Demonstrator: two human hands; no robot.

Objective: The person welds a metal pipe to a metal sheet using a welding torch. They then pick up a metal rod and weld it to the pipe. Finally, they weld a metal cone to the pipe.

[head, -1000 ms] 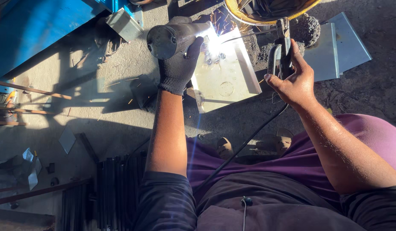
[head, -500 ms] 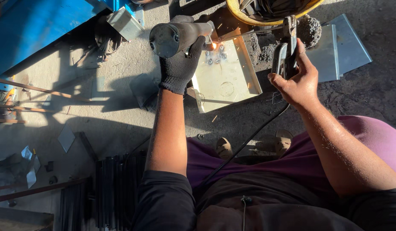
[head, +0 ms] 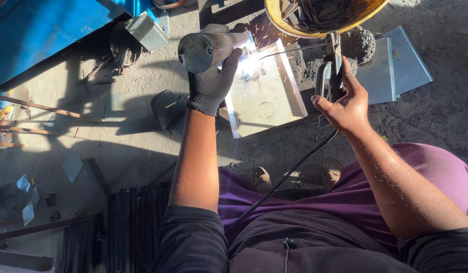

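Observation:
My left hand (head: pixel 212 83), in a dark knit glove, grips a thick grey metal pipe (head: pixel 207 48) and holds it level over a folded sheet-metal plate (head: pixel 267 98) on the ground. My right hand (head: pixel 345 103) is bare and closed on a welding electrode holder (head: pixel 329 76). Its thin rod (head: pixel 289 51) reaches left to the pipe's far end, where a bright arc (head: pixel 251 63) throws sparks. A black cable (head: pixel 282 179) runs from the holder down past my lap.
A yellow basin of metal scraps (head: pixel 325 15) sits at the top. Grey sheet plates (head: pixel 395 68) lie at the right, a blue metal body (head: pixel 47 30) at upper left. Dark tubes (head: pixel 128 222) are stacked lower left, with thin rods (head: pixel 47 108) and scraps on the concrete.
The arc faded to a small glow half a second ago and now burns bright again with sparks. Both hands have stayed almost in place.

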